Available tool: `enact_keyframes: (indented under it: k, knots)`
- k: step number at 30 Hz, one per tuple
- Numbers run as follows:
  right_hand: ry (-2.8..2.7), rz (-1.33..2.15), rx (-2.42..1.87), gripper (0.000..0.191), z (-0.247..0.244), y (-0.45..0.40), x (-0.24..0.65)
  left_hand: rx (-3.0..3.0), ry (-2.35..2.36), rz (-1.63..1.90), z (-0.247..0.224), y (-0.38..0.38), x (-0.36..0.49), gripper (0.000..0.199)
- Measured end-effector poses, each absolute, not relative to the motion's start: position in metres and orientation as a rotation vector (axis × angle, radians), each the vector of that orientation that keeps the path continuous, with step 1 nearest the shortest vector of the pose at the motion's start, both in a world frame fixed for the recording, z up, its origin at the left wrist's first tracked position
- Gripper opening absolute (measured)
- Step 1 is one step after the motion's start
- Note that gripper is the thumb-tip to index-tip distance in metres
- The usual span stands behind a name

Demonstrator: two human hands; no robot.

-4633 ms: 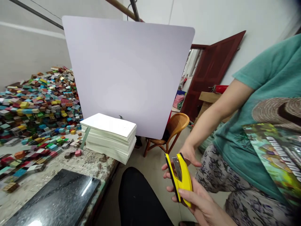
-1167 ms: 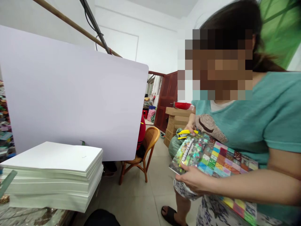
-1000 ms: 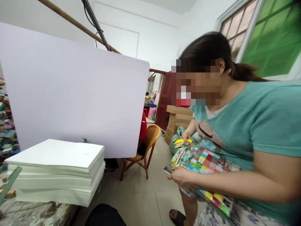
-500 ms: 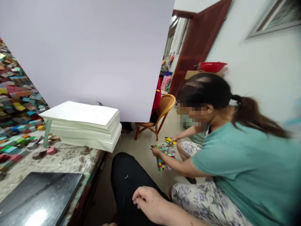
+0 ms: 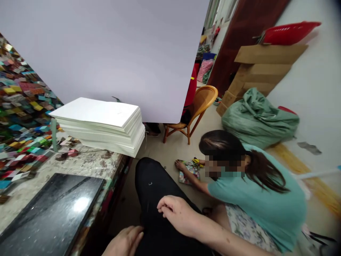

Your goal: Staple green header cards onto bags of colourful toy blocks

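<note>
My right hand (image 5: 177,213) rests on my black-trousered leg (image 5: 150,177), its fingers curled loosely in and nothing seen in them. Lower down, my left hand (image 5: 124,241) lies at the inner side of the same leg, fingers laid out and partly cut off by the frame's bottom edge; it holds nothing that I can see. Left of my hands, a glossy black slab (image 5: 55,209) lies on the stained worktable (image 5: 106,161). Beyond it stands a thick stack of white paper (image 5: 98,113), overhanging the table's edge.
A large pale panel (image 5: 112,53) blocks the view ahead. Many coloured blocks (image 5: 23,142) cover the table's left. A crouching person (image 5: 255,199) on my right holds a multicoloured sheet (image 5: 189,174) and a yellow-handled tool (image 5: 197,161) near the floor. Behind are a wicker chair (image 5: 206,99) and green sack (image 5: 255,121).
My left hand has come further into view on my leg. The person beside me has bent lower, bringing the sheet nearer the floor. The view has tilted, showing the sack and cardboard.
</note>
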State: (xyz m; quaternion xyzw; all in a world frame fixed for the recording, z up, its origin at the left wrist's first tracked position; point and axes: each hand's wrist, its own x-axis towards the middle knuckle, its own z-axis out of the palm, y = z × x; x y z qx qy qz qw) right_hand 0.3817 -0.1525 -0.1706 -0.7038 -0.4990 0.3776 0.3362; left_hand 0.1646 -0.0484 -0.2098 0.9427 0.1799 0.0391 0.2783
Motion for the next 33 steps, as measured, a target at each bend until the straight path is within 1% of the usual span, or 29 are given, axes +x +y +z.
enact_keyframes:
  k: [7, 12, 17, 22, 28, 33]
  knots:
    - [-1.280, 1.033, -1.806, 0.024, -0.174, -0.152, 0.388, 2.431, 0.567, -0.001, -0.216, -0.047, 0.166, 0.025]
    - [-1.260, 1.089, -1.807, 0.025, -0.178, -0.149, 0.390, 2.445, 0.561, -0.070, -0.205, -0.046, 0.173, 0.030]
    - [-1.215, 1.153, -1.818, 0.025, -0.183, -0.145, 0.389, 2.471, 0.524, -0.030, -0.201, -0.045, 0.174, 0.029]
    - [-1.203, 1.176, -1.821, 0.025, -0.183, -0.143, 0.389, 2.505, 0.512, 0.062, -0.214, -0.045, 0.164, 0.027]
    - [-1.207, 1.178, -1.823, 0.025, -0.181, -0.141, 0.389, 2.483, 0.554, -0.035, -0.228, -0.046, 0.154, 0.029]
    - [-1.192, 1.191, -1.831, 0.026, -0.180, -0.140, 0.389, 2.511, 0.541, 0.021, -0.221, -0.047, 0.155, 0.028]
